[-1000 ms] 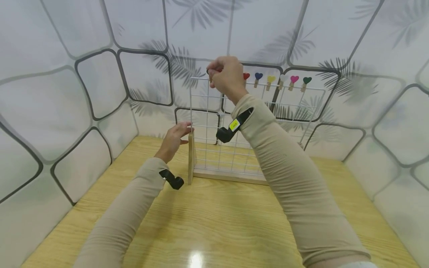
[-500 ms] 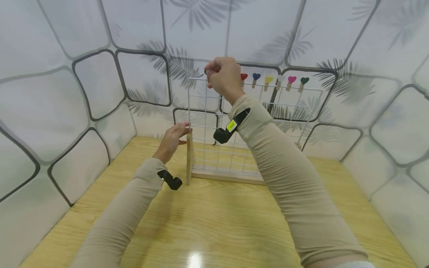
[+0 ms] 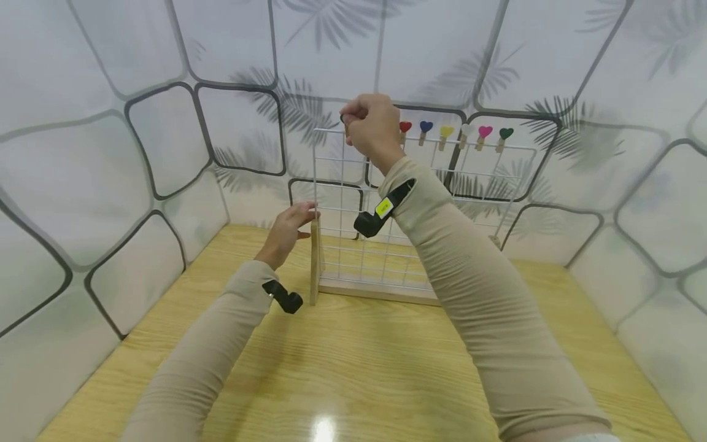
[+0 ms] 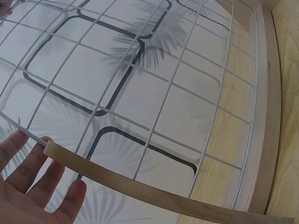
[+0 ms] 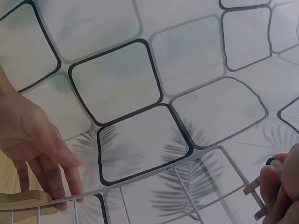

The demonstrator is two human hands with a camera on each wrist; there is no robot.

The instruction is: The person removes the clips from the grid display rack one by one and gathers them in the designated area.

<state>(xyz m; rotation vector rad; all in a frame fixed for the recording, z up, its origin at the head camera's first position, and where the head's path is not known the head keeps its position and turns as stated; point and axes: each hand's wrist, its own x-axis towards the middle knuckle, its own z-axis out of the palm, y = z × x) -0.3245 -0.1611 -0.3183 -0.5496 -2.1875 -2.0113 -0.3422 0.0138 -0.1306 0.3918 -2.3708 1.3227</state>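
A white wire grid rack stands upright on a wooden base with a wooden side post. My right hand is at the grid's top edge, left of the middle, its fingers pinching a small wooden clothespin. A dark green tip shows between those fingers; they hide most of the clothespin. My left hand rests its fingertips on the grid's left side wire, by the top of the post, with fingers extended. Along the top wire to the right sit several heart clothespins, from a red one to a green one.
The rack stands on a wood-grain table. Light patterned curtain surrounds it at the back and on both sides. My right forearm crosses in front of the grid's right half and hides part of it.
Both hands keep their places on the rack. Only the head view shifts slightly and returns.
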